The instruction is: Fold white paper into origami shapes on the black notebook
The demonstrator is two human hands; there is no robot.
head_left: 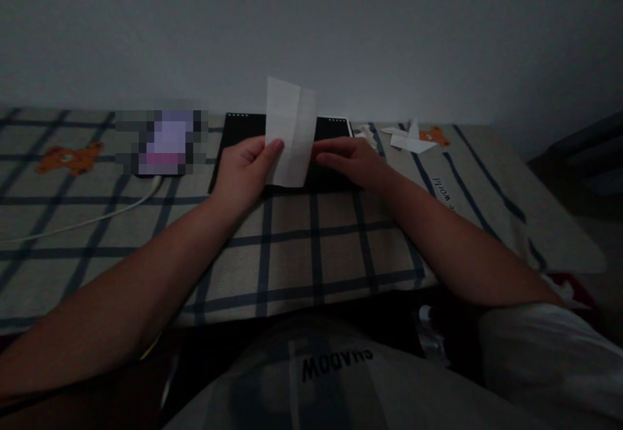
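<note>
A folded paper [291,133] is held upright over a black pad [243,133], pinched at its left edge by the left hand [243,172]; the right hand [351,161] lies flat at its right edge, fingers together.

Both forearms extended forward; left hand [246,169] pinching, right hand [351,161] flat.

Checked cloth [292,248] under black pad [241,133], cable [97,217]

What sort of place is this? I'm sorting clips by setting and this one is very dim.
Probably a bedroom or other home room. A checked cloth with cartoon bear prints covers the surface against a plain wall; a white cable lies there, and the hands fold a paper sheet over a black pad.
</note>
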